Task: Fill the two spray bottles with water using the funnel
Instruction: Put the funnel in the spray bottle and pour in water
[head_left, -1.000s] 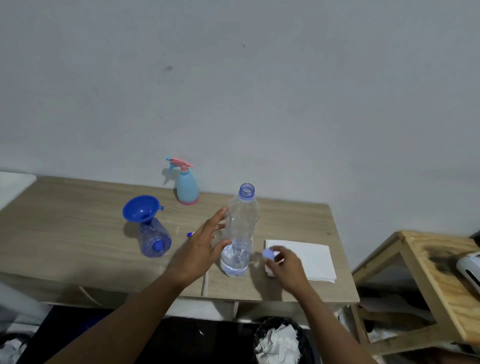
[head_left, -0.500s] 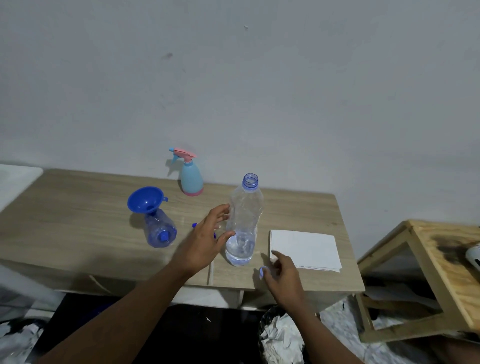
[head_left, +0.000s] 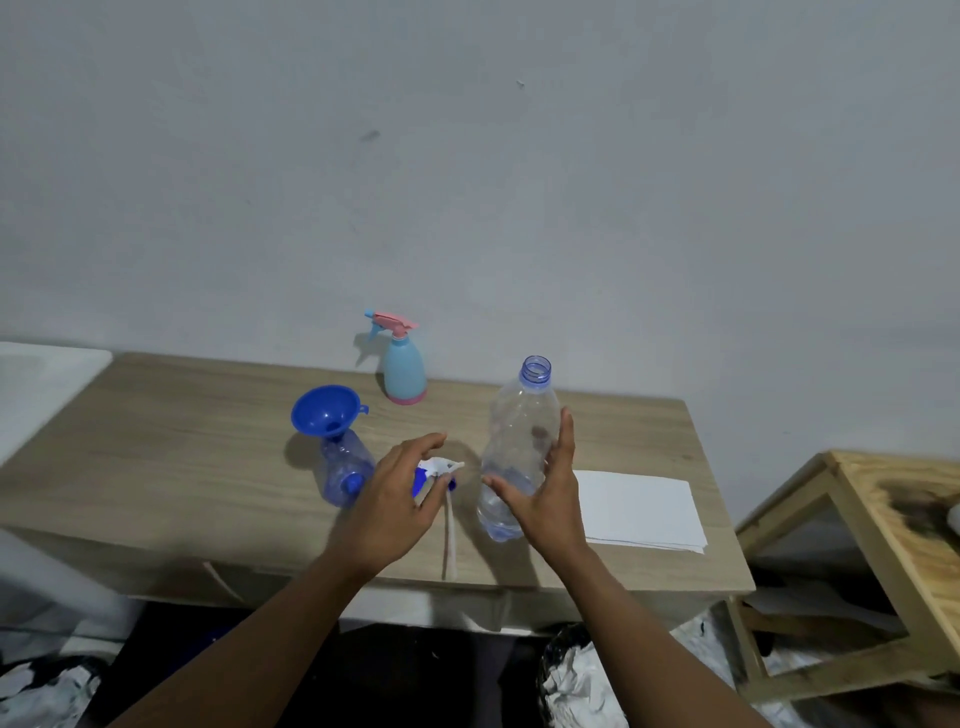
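Although a bin of crumpled paper sits nearest, under the front edge of the table, the work is just above it; the right hand wraps the uncapped water bottle low on its body, thumb on one side and fingers up the other, which looks like a hold chosen for tipping it; only a little water shows in its base, and I cannot tell whether it stands on the wood or is just off it. Beside it the left hand arches over the detached spray head, whose dip tube trails toward the table edge; whether the fingers have closed on it or only cover it cannot be told. White paper sheets lie flat just right of the bottle, probably there to catch spills. Further back the funnel sits in the neck of the clear blue spray bottle, its head off so water can go in; how full it is I cannot judge. Farthest, against the wall, the pale blue spray bottle stands upright with its pink trigger head on, apparently awaiting its turn.
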